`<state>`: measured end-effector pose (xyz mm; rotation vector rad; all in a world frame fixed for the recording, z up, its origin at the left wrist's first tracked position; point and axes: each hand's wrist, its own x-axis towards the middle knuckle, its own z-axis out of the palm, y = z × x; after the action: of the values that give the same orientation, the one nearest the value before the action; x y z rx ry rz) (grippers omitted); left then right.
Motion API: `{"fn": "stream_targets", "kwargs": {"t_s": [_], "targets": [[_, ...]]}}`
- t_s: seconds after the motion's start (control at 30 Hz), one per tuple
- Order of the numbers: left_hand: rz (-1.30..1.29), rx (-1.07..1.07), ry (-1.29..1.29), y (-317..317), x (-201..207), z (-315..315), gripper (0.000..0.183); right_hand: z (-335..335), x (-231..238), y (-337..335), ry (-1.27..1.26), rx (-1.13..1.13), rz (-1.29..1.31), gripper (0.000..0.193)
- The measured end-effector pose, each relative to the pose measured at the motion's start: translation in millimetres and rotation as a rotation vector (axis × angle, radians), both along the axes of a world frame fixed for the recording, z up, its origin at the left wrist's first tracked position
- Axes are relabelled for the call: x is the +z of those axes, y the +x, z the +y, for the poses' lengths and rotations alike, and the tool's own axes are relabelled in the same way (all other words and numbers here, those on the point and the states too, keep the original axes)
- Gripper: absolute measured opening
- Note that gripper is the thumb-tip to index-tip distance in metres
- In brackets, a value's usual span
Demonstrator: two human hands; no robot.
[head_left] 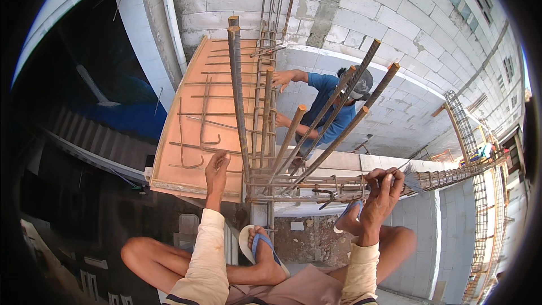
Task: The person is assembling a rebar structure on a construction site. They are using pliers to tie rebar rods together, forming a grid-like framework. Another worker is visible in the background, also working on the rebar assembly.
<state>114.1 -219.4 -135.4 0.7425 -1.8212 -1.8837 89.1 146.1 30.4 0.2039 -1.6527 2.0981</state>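
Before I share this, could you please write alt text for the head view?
The wearer's left hand is near bent rods on an orange board; the right hand is at a rebar cage, beside fanned wires. A co-worker in blue reaches toward upright bars.

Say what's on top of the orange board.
Thin metal rods lie across the board, two with hooked ends. Whatever sits directly behind the left hand is hidden.
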Motion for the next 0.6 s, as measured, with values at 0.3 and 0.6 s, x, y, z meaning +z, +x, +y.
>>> {"fn": "stream_targets", "kwargs": {"t_s": [0.3,0.6], "targets": [[0.785,-0.342,-0.229,-27,255,-5,0.063,-60,143,-101,0.068,0.059,0.151,0.015],[0.593,-0.516,0.006,-63,271,31,0.046,-81,150,-122,-0.229,0.425,-0.108,0.010]]}}
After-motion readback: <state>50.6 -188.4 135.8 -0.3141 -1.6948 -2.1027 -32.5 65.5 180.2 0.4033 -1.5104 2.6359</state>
